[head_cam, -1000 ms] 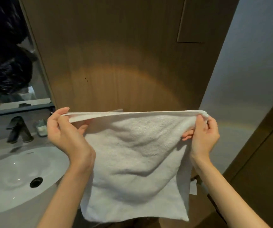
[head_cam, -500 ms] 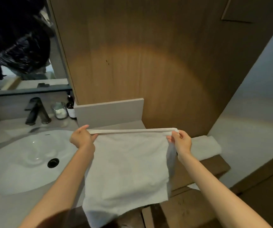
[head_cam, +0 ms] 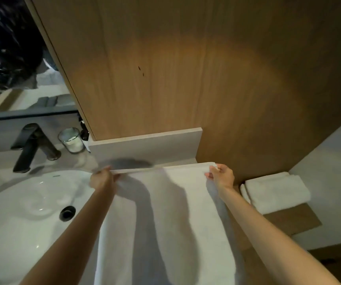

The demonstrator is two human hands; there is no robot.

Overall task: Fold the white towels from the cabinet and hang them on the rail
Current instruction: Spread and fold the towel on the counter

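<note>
Beside the glossy basin, soft white towel, corners pinched by left hand and right hand.

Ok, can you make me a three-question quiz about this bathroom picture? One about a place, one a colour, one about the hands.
1. Where are the folded towels?
A. on the floor
B. on the wooden shelf, right of the held towel
C. in a basket

2. What colour is the tap?
A. black
B. gold
C. white

3. How is the held towel gripped?
A. by one hand only
B. by both hands at its top edge
C. by no hand

Answers: 1 B, they lie on the shelf. 2 A, it is dark all over. 3 B, left hand and right hand each pinch that edge.
</note>
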